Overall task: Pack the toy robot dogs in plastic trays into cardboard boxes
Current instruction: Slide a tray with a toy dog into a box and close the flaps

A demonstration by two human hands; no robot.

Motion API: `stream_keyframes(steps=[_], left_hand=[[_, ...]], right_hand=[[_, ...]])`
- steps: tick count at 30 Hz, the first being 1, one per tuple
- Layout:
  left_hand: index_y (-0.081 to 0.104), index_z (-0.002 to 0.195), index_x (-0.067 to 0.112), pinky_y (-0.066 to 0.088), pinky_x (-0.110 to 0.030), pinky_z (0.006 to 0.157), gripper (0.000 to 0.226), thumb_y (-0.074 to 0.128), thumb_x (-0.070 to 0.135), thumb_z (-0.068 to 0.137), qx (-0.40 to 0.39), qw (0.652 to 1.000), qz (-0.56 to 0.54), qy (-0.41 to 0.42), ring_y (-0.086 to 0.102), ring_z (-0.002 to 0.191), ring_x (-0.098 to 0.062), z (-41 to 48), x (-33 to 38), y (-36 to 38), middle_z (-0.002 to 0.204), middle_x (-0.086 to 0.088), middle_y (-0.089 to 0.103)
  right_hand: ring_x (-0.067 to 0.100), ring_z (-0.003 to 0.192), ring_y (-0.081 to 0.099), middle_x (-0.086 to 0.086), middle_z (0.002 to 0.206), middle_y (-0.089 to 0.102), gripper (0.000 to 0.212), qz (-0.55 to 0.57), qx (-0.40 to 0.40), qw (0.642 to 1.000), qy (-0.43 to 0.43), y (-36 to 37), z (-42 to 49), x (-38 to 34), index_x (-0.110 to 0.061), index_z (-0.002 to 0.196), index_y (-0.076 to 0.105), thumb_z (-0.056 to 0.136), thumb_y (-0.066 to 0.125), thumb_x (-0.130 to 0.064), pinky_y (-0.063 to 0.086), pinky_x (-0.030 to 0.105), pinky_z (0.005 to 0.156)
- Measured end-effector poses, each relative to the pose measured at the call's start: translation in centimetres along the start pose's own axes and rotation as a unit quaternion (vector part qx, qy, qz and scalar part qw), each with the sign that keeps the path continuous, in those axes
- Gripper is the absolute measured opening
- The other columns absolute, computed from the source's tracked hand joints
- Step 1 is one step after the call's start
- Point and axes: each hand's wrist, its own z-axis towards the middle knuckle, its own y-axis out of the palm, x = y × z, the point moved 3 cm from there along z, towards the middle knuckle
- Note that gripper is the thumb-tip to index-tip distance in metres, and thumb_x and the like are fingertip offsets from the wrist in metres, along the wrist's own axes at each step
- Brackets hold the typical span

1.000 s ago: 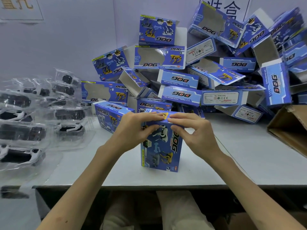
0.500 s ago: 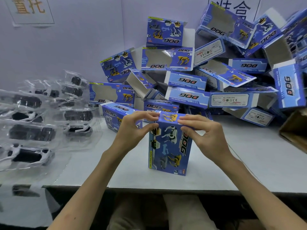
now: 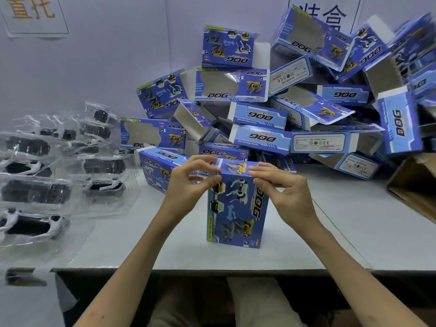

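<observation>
At the far left, clear plastic trays (image 3: pixel 35 192) lay stacked and overlapping on the grey table (image 3: pixel 342 232), each holding a black-and-white toy robot dog (image 3: pixel 33 226); the nearest trays hung over the table's front edge. On the wall above them was an orange-lettered sign (image 3: pixel 33 13). Just right of the trays, a sideways box (image 3: pixel 160 171) lay partly behind the left hand (image 3: pixel 186 187). That hand was curled at the upper left corner of the upright box (image 3: pixel 238 208), thumb on the near face and fingers over the top flap, pinching the corner. The upright box, blue with "DOG" lettering and printed dogs, stood on end on the table near its front edge, between the two hands, with its top flap folded down. The right hand (image 3: pixel 285 194) mirrored the left, thumb and curled fingers pinching the upper right corner. Behind, and spreading to the right, a pile of blue boxes (image 3: pixel 259 135) rose against the wall, many with open ends and nothing behind their windows. A dark-lettered sign (image 3: pixel 330 17) showed above the pile. At the far right edge sat a brown cardboard carton (image 3: pixel 415 185), tipped with its opening towards the table
</observation>
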Motion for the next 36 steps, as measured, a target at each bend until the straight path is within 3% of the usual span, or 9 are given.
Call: stream_keyframes(steps=[5,8,15,19,22,25,29,33,36], left_hand=[[0.047,0.137,0.038,0.046,-0.016,0.080,0.065,0.070,0.047,0.078,-0.097,0.980,-0.039,-0.169,0.053,0.108,0.007,-0.2,-1.0,0.2,0.126,0.023,0.051],[0.045,0.139,0.035,0.055,-0.023,0.076,0.071,0.075,0.049,0.076,-0.147,0.965,-0.047,-0.213,0.063,0.111,-0.012,-0.5,-1.0,0.6,0.127,0.009,0.060],[0.043,0.128,0.036,0.051,-0.010,0.083,0.076,0.086,0.050,0.066,-0.085,0.984,0.133,0.088,0.052,0.120,-0.003,-2.3,2.5,2.9,0.127,0.021,0.054],[0.039,0.138,0.023,0.047,-0.035,0.104,0.089,0.090,0.026,0.065,-0.126,0.925,0.261,0.246,0.037,0.141,-0.018,-3.6,2.6,6.9,0.151,0.002,0.037],[0.036,0.144,0.026,0.058,-0.035,0.080,0.100,0.093,0.026,0.061,-0.136,0.922,0.263,0.249,0.041,0.135,-0.022,-4.1,1.2,9.6,0.160,-0.002,0.026],[0.023,0.154,0.030,0.056,-0.038,0.082,0.118,0.094,0.032,0.060,-0.147,0.938,0.254,0.183,0.033,0.141,-0.016,-3.9,-1.5,10.9,0.165,0.000,0.011],[0.027,0.151,0.027,0.059,-0.032,0.072,0.117,0.096,0.025,0.056,-0.148,0.946,0.258,0.127,0.057,0.124,-0.021,-4.4,-4.9,11.1,0.165,0.009,0.010],[0.039,0.144,0.037,0.052,-0.026,0.076,0.095,0.092,0.028,0.065,-0.170,0.952,0.237,0.096,0.058,0.123,-0.015,-4.4,-7.7,11.3,0.159,0.017,0.016],[0.050,0.138,0.030,0.055,-0.023,0.068,0.068,0.073,0.043,0.076,-0.219,0.939,0.249,0.090,0.068,0.108,-0.012,-3.9,-7.9,11.8,0.150,-0.001,0.042]], right_hand=[[0.002,0.123,0.058,-0.013,0.111,0.072,0.028,0.031,-0.016,0.999,0.028,-0.1,0.1,0.3,-0.021,0.111,0.073,0.088,0.069,-0.006,0.051,0.024,0.099],[0.002,0.127,0.056,-0.013,0.114,0.073,0.026,0.071,-0.047,0.994,0.070,-0.9,0.2,0.2,-0.025,0.105,0.075,0.089,0.067,-0.006,0.053,0.022,0.094],[0.028,0.106,0.070,0.007,0.132,0.065,0.064,0.288,-0.019,0.872,0.395,-5.1,-1.9,2.0,-0.018,0.124,0.060,0.084,0.048,-0.066,0.056,0.050,0.085],[0.039,0.099,0.070,0.014,0.119,0.070,0.062,0.258,-0.141,0.830,0.474,-7.4,-3.7,2.2,-0.024,0.131,0.062,0.089,0.047,-0.067,0.058,0.041,0.072],[0.027,0.076,0.066,0.014,0.099,0.068,0.047,0.249,-0.044,0.835,0.488,-9.1,-5.3,2.7,-0.015,0.124,0.066,0.087,0.061,-0.044,0.055,0.035,0.065],[0.021,0.063,0.063,0.011,0.085,0.065,0.036,0.278,0.124,0.827,0.473,-11.8,-7.6,3.4,-0.013,0.099,0.075,0.074,0.065,-0.036,0.056,0.036,0.057],[0.016,0.059,0.064,0.003,0.071,0.067,0.011,0.281,0.387,0.811,0.336,-17.9,-9.4,4.8,-0.019,0.085,0.071,0.088,0.062,-0.024,0.058,0.033,0.052],[0.016,0.098,0.065,-0.003,0.109,0.064,0.020,0.222,0.526,0.792,0.217,-24.5,-6.0,7.8,-0.024,0.110,0.051,0.097,0.060,-0.037,0.059,0.037,0.078],[0.016,0.127,0.044,-0.010,0.143,0.045,0.037,0.093,0.469,0.816,0.327,-27.4,-3.1,11.8,-0.032,0.137,0.045,0.102,0.050,-0.042,0.040,0.040,0.106]])
